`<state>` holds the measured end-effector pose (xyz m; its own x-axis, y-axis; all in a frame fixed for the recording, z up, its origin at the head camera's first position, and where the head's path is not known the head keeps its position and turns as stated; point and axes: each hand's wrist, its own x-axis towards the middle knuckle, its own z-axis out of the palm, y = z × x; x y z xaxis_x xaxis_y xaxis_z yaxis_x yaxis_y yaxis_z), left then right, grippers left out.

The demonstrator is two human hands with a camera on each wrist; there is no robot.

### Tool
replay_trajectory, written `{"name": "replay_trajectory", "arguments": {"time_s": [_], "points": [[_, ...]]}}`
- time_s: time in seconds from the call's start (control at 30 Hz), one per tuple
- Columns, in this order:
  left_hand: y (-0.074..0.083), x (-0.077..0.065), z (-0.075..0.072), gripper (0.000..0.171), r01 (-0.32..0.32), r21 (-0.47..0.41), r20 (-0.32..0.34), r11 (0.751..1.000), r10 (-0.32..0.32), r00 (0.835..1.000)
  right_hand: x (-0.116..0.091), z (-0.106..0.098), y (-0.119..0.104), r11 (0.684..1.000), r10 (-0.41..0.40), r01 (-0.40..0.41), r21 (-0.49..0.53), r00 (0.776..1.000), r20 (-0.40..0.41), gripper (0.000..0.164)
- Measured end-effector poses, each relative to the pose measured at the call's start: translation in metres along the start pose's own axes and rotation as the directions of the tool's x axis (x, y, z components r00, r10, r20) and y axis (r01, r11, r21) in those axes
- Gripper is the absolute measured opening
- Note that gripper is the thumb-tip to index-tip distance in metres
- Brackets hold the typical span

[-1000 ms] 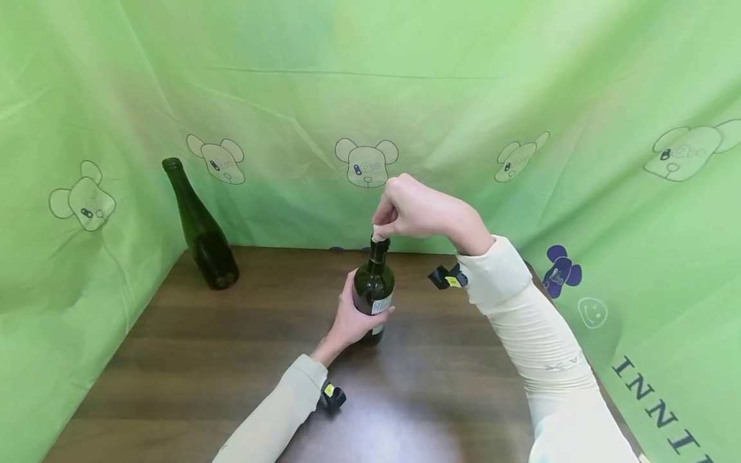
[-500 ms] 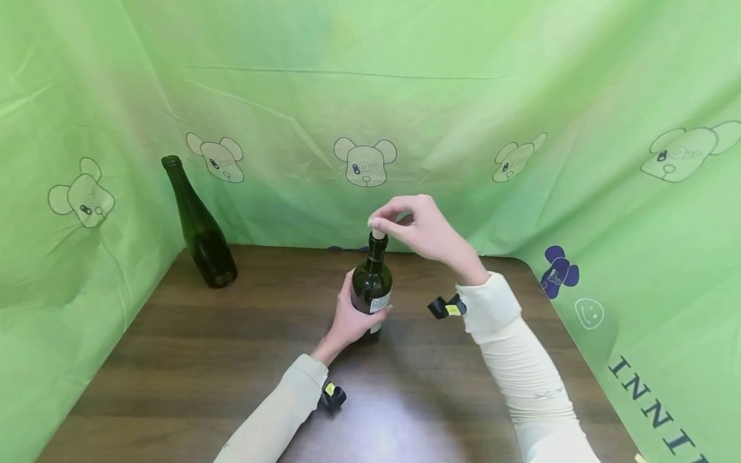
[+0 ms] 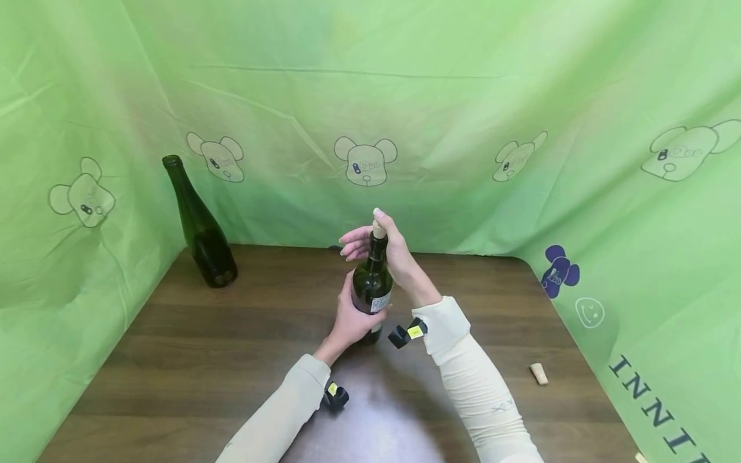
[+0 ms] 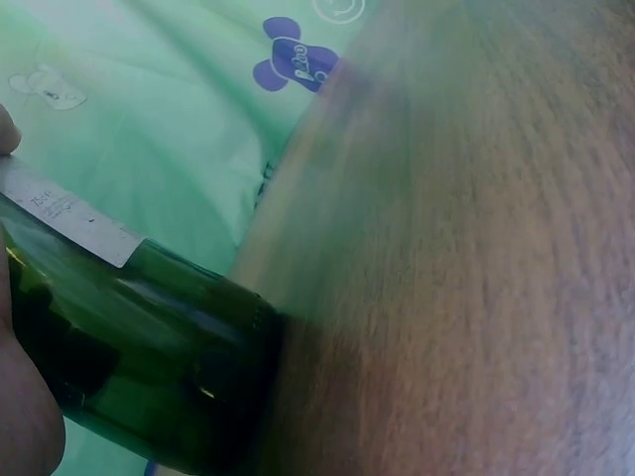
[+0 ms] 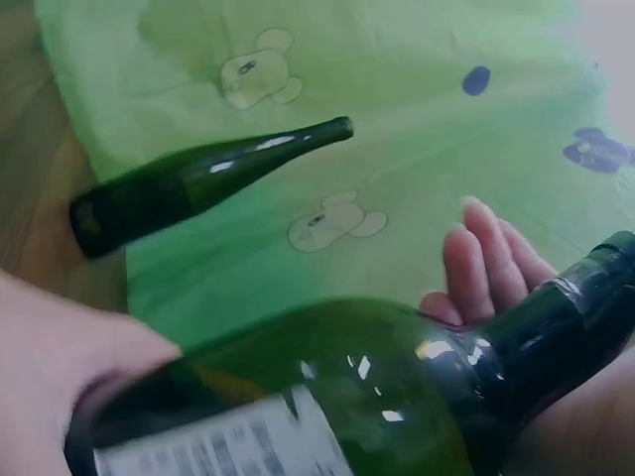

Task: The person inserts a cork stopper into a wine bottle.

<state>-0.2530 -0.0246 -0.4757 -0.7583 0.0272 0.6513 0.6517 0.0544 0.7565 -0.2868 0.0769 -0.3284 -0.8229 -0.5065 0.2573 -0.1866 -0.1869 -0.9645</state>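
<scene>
Around the bottle (image 3: 372, 280) sit both hands (image 3: 354, 319) (image 3: 399, 255) (right higher, thumb up).

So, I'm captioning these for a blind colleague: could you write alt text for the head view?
A left hand grips a white-labelled green glass bottle on a brown wooden table; the right hand curves behind its neck, thumb beside the pale cork in its mouth. A second green glass bottle stands back left; another pale cork rests toward the right.
</scene>
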Motion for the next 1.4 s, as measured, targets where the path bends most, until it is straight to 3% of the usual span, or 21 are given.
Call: {"name": "replay_trajectory", "arguments": {"time_s": [0.1,0.43,0.7,1.03,1.33,1.4], "points": [[0.001,-0.001,0.001,0.08,0.006,0.009,-0.004,1.0,-0.006,1.0,-0.001,0.0,0.006,0.999,0.015,-0.015,0.045,1.0,-0.007,0.069],[0.004,-0.002,0.003,0.081,0.024,0.044,-0.036,0.999,-0.022,0.999,0.005,0.001,0.012,0.987,-0.122,0.11,0.12,0.988,0.092,0.052],[0.005,-0.002,0.003,0.08,0.029,0.04,-0.054,0.999,-0.027,0.998,0.007,0.001,0.008,0.977,-0.138,0.112,0.182,0.981,0.134,0.049],[0.007,-0.005,0.004,0.08,0.037,0.055,-0.052,0.998,-0.034,0.998,0.005,0.003,0.007,0.975,-0.12,0.096,0.203,0.987,0.109,0.047],[0.007,-0.004,0.003,0.081,0.036,0.072,-0.069,0.997,-0.031,0.997,0.004,0.005,0.014,0.971,-0.18,0.168,0.172,0.982,0.059,0.056],[-0.003,-0.005,0.004,0.082,0.04,0.07,-0.074,0.997,-0.034,0.997,0.004,0.005,0.015,0.968,-0.2,0.187,0.167,0.978,0.062,0.053]]}}
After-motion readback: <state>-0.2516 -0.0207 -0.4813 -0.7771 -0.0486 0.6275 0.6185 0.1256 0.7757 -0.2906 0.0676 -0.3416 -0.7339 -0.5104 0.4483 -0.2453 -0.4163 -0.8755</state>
